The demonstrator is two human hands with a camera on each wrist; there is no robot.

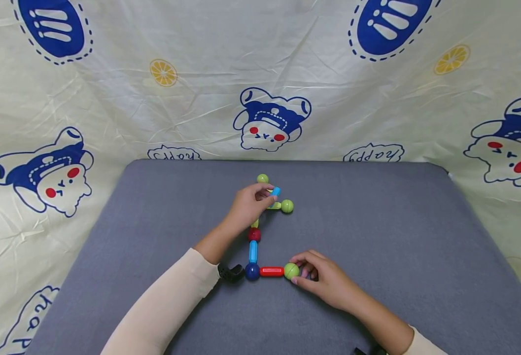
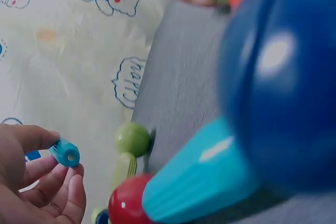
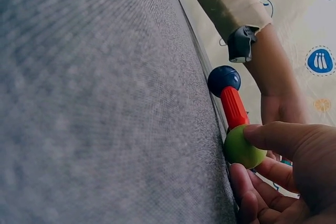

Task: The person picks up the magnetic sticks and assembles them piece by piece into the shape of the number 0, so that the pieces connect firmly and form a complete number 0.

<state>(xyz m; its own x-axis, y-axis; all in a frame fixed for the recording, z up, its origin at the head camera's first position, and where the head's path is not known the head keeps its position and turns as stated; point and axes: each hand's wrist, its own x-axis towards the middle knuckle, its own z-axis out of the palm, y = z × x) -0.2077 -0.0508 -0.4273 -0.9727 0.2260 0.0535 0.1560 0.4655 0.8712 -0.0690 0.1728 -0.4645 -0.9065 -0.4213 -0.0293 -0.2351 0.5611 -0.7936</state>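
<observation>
The right hand (image 1: 327, 278) is resting on the gray desk (image 1: 398, 236), closest to the person. Its fingers are curling round a green ball (image 1: 291, 270) and pinching it. A red stick (image 1: 271, 271) is touching that ball and running left to a dark blue ball (image 1: 252, 271). A light blue stick (image 1: 253, 251) is going up from the dark blue ball to a red ball (image 1: 254, 234).

Farther away, the left hand (image 1: 247, 204) is reaching over the desk. Its thumb and fingers are pinching a small blue stick (image 1: 276, 191) and holding it up off the desk. Just beside it, a second green ball (image 1: 287, 206) is sitting on the end of a green stick (image 1: 274, 206). A third green ball (image 1: 262, 178) is lying a little farther back.

A cloth (image 1: 154, 113) with blue bears and lemon slices is hanging behind the desk.
</observation>
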